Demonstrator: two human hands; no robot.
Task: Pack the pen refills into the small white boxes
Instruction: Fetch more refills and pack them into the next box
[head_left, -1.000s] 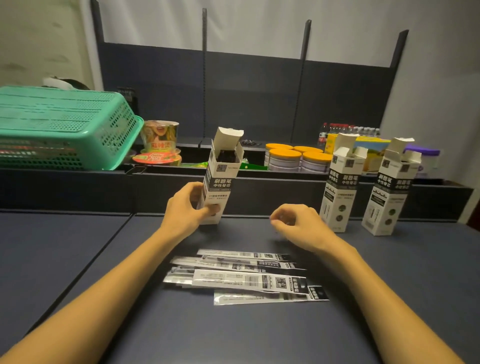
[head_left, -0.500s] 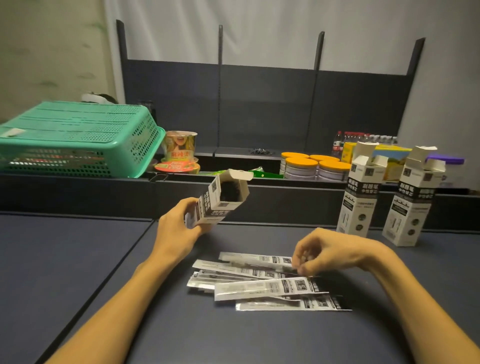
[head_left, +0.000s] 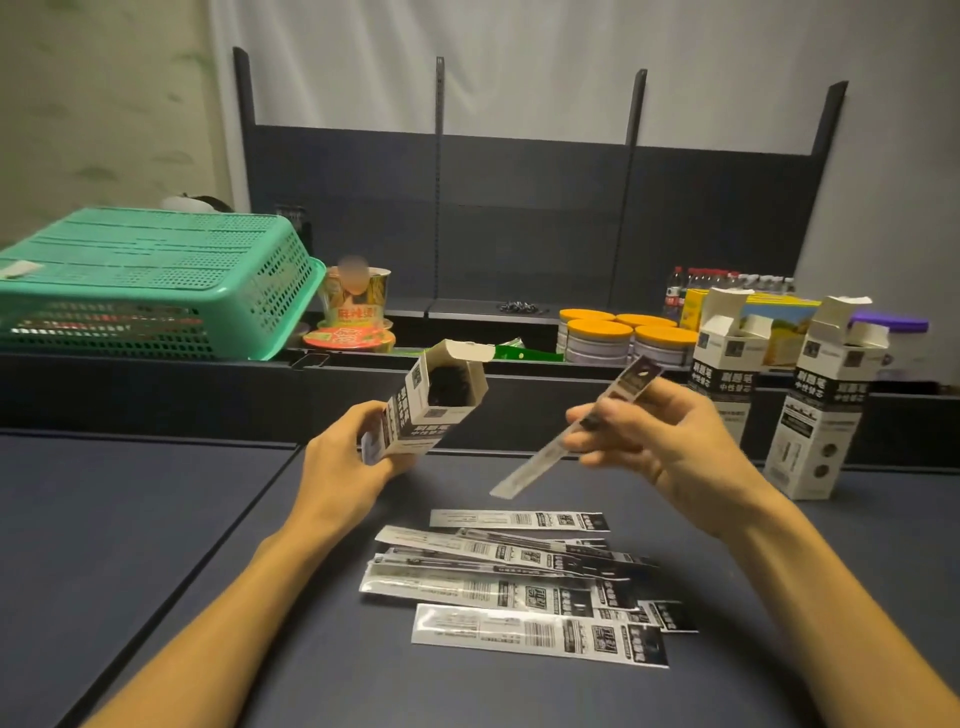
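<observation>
My left hand grips a small white box above the dark table, tilted so its open top faces right and towards me; dark contents show inside. To its right, my right hand pinches one packaged pen refill held slantwise in the air, its dark end up near the fingers. Several more packaged refills lie in a loose pile on the table below both hands. Two other white boxes stand upright with open flaps at the right, one behind my right hand and one farther right.
A green plastic basket lies upside down on the shelf at the back left. Noodle cups, orange-lidded jars, a yellow carton and bottles line the shelf behind the table's raised back edge.
My right hand picked one refill off the pile and lifted it to the height of the box. My left hand tipped the box from upright to slanted, opening turned to the right.
</observation>
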